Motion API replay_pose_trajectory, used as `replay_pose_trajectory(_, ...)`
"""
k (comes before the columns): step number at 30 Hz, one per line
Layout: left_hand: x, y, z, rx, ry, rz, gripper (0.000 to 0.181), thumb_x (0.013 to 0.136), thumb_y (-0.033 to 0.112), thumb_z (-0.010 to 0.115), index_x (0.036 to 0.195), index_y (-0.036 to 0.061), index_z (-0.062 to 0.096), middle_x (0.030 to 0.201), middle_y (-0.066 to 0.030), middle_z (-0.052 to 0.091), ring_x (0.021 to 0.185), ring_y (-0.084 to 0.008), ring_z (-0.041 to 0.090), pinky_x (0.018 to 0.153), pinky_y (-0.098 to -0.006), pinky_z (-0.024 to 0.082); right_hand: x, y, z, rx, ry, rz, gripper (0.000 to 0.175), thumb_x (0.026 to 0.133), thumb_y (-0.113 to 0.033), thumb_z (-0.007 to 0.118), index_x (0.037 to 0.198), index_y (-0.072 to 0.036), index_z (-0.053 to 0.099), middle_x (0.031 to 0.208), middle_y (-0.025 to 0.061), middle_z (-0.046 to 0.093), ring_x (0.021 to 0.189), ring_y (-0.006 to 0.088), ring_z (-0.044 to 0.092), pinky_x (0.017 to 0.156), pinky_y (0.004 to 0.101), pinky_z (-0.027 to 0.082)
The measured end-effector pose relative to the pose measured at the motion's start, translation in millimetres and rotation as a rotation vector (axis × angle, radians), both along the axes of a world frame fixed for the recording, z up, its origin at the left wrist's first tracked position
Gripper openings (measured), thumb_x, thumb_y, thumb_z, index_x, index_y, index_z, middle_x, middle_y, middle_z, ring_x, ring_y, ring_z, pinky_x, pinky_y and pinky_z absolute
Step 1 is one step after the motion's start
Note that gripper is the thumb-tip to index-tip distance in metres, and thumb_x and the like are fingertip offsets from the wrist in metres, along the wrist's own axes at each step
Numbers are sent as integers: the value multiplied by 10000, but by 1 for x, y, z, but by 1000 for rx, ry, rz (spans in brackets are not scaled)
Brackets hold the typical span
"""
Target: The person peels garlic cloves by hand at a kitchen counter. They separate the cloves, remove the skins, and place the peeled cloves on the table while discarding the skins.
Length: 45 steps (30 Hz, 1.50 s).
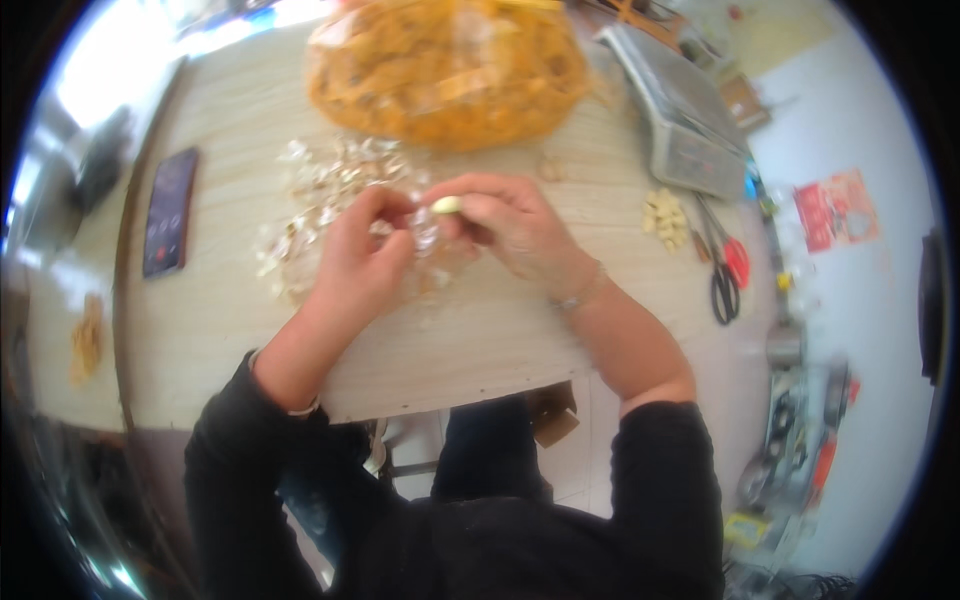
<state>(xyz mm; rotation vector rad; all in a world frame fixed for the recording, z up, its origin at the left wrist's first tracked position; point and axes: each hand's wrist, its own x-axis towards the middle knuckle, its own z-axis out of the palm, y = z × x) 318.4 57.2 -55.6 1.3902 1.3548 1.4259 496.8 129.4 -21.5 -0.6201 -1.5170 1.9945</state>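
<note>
A pale peeled garlic clove (pixel 448 205) is pinched between the thumb and index finger of my right hand (pixel 510 221). My left hand (pixel 367 247) is close beside it, thumb and fingers curled at a piece of papery garlic skin (pixel 424 231); its fingertips are blurred. Under and beyond my hands, a spread of loose garlic skins (pixel 345 169) covers the tabletop (pixel 480 337). To the right lies a small pile of peeled cloves (pixel 664 217).
A large orange mesh bag (pixel 450 82), filled, sits at the far side. A scale (pixel 686 112) stands far right, with scissors (pixel 724 285) with black handles and a red-handled tool (pixel 737 262) near it. A phone (pixel 171 212) lies at left.
</note>
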Motion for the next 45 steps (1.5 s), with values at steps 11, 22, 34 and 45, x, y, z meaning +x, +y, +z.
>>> replay_pose_trajectory(11,9,-6,19,-27,278,-37,137,884,96,549,873,-22,618,712,-75,626,682,-127,606,627,-245,461,63,15,8,535,-245,-424,152,910,-99,562,996,-21,660,786,12,645,668,60,554,578,189,450)
replay_pose_trajectory(22,4,4,7,156,381,115,141,841,79,586,951,34,661,938,-111,664,934,-260,601,821,-336,463,240,41,-19,1184,-978,-880,120,850,-113,600,928,-28,637,804,144,621,702,299,599,635,362,478)
replay_pose_trajectory(34,3,4,4,190,432,121,83,825,101,611,866,59,669,856,-86,659,916,-271,565,821,-374,429,101,39,-10,1324,-875,-479,145,820,-137,623,908,-26,652,809,113,585,787,280,587,678,363,477)
replay_pose_trajectory(45,4,3,4,208,438,123,74,820,107,607,825,64,668,814,-74,650,857,-258,573,776,-365,418,78,65,-16,1200,-1122,-325,188,780,-197,606,741,-15,629,827,173,626,776,351,601,686,422,481)
